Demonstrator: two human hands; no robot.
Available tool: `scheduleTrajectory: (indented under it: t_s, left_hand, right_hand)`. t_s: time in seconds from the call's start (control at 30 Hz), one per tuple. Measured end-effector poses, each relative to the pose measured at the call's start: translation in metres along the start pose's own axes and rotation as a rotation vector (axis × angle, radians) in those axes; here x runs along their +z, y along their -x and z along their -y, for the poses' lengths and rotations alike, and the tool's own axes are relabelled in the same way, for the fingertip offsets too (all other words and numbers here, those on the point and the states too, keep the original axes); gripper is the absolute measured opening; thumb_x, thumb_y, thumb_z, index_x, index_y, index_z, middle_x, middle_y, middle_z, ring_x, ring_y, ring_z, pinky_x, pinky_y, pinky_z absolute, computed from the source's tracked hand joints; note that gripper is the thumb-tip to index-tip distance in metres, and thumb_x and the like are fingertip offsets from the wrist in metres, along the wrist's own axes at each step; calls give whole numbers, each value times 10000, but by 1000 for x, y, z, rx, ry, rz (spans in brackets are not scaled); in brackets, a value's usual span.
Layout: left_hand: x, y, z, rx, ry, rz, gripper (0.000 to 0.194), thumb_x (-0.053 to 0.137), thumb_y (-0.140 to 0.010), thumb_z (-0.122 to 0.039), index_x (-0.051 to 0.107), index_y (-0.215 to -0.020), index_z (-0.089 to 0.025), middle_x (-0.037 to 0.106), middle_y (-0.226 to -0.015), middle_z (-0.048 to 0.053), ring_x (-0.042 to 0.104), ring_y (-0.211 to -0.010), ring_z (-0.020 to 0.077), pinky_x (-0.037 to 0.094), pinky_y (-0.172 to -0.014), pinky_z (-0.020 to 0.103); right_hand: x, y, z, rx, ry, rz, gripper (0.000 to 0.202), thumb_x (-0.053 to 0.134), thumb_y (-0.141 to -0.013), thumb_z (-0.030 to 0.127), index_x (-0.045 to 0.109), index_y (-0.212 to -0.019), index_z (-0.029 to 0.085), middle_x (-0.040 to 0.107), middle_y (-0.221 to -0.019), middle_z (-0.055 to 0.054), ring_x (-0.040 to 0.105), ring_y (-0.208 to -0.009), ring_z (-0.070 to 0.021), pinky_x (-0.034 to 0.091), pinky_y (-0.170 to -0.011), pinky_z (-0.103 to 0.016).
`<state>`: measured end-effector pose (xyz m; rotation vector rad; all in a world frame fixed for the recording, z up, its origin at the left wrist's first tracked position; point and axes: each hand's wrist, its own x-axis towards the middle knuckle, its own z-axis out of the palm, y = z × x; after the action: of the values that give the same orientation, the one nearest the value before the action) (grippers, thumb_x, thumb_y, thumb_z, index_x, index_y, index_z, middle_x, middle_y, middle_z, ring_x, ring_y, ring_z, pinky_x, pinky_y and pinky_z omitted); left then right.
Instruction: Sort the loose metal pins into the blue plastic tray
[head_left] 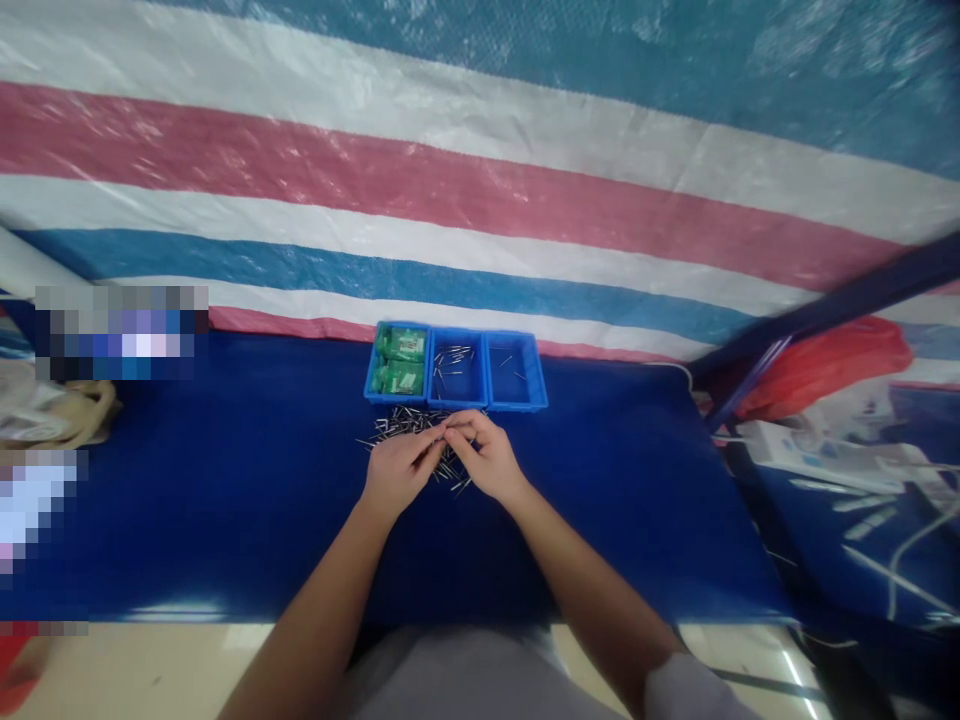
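My left hand (400, 467) and my right hand (486, 456) meet at the fingertips over a heap of thin metal pieces (401, 422) on the dark blue table. Both hands have their fingers pinched together; whatever lies between the tips is too small to make out. Just behind the heap stand three joined blue bins. Green packets (405, 345) fill the left bin (370, 386). Several thin metal pieces lie in the middle bin (458, 396), and a few more in the right bin (516, 398).
A striped plastic sheet (450, 190) hangs behind the blue table (247, 490). At the right are a dark frame post, a red bag (832, 365) and white power strips (802, 450) with cables. A beige coiled item (94, 415) lies at the left.
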<state>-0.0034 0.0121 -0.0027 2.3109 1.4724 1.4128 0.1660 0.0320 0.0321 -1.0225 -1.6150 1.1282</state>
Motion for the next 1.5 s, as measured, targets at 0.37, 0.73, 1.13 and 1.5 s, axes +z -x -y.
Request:
scheduleTrajectory:
  t_s: [0.37,0.73,1.13,1.5]
  left_hand:
    - [-5,-1,0,-92,-34,19,163,566,-926,-262,700,-993,-195,768,-901,33,735,-786,149,566,-741,241]
    - [-9,-3,-4,-105,-3,69,176,534,-939,-275,690,-952,-195,744,-802,17,698,-679,124,514,-649,221]
    - [-9,-3,-2,-36,-64,33,235,496,-961,-267,659,-813,-182,689,-680,6,655,-622,116,459,-610,230]
    - [-9,-4,-3,-78,-36,60,249,495,-959,-296,676,-829,-185,711,-715,10,671,-651,119,484,-640,229]
  right_hand:
    - [-3,-2,0,-12,28,4,122,640,-905,307,720,-903,215,764,-882,-24,720,-813,-170,553,-780,-282]
    - [-6,-3,2,-43,85,60,238,594,-935,307,718,-758,208,734,-735,-17,692,-725,-163,529,-746,-275]
    - [-5,-3,2,-49,94,72,246,580,-940,298,709,-751,207,734,-746,-12,693,-731,-154,521,-754,-268]
    - [-3,-2,-2,81,-5,-44,290,641,-890,434,676,-738,189,715,-695,-21,658,-651,-146,522,-649,-258]
